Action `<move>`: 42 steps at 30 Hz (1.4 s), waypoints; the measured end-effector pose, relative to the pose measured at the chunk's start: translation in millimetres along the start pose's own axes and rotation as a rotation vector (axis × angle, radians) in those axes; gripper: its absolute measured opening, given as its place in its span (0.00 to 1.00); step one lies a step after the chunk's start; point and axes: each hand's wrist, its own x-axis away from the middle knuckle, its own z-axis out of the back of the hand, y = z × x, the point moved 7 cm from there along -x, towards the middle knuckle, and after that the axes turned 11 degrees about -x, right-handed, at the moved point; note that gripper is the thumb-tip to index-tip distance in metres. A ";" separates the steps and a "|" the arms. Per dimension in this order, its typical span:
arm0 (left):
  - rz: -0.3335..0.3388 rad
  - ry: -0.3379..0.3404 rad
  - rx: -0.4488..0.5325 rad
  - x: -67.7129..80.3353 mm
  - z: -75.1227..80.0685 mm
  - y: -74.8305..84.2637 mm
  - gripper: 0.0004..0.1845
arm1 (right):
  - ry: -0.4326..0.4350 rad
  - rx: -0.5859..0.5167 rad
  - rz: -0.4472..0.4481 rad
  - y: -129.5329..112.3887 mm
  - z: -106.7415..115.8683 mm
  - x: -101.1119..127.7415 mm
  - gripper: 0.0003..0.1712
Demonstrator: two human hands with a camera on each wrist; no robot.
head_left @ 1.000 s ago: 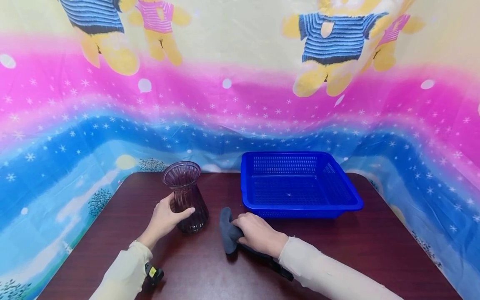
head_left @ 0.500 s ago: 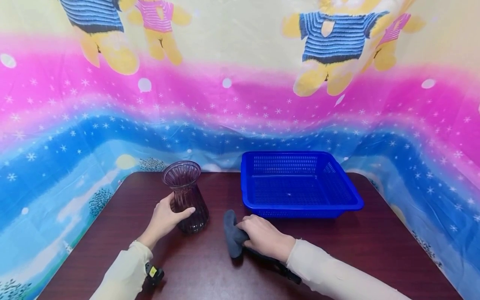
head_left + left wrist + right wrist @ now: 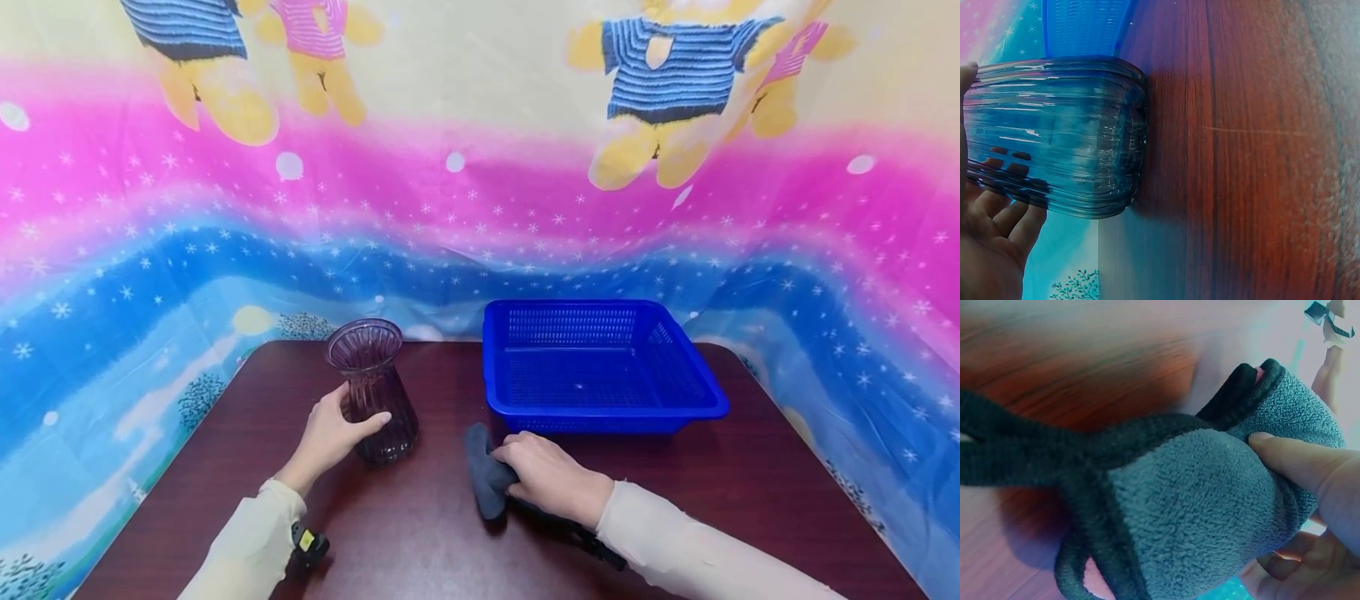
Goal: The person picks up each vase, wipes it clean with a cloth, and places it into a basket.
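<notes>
My left hand (image 3: 330, 433) grips a purple-tinted ribbed glass vase (image 3: 378, 400) round its middle, thumb across the front. The vase stands mouth up, its flared rim leaning a little left. In the left wrist view, the clear ribbed base of the vase (image 3: 1085, 137) is close to the wood; whether it touches, I cannot tell. To the right of it, my right hand (image 3: 551, 475) pinches a bunched grey cloth (image 3: 489, 475) low over the table. Up close, the plush cloth (image 3: 1191, 506) shows black edging and a bit of pink, with the thumb pressed on top.
A blue plastic basket (image 3: 603, 412) with perforated walls sits at the back right, just behind my right hand. The dark reddish-brown table (image 3: 420, 550) ends in rounded far corners. Behind it hangs a printed curtain (image 3: 450, 217) with bears and snowflakes.
My right hand has moved a little to the right and nearer to me, carrying the grey cloth away from the vase. The left hand and vase have stayed in place.
</notes>
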 end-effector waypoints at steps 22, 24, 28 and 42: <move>-0.003 0.005 -0.013 -2.0 -0.8 -2.2 0.42 | -0.045 -0.003 -0.044 31.9 7.4 25.0 0.14; -0.002 0.002 -0.008 -2.2 -1.0 -2.3 0.42 | -0.054 -0.021 -0.050 34.5 7.0 25.7 0.13; -0.005 -0.001 -0.005 -2.7 -0.8 -1.6 0.42 | -0.080 -0.077 -0.081 39.9 5.8 27.6 0.14; 0.009 -0.012 -0.003 -2.3 -0.3 -1.1 0.44 | -0.319 -0.142 -0.262 43.6 -6.2 45.3 0.47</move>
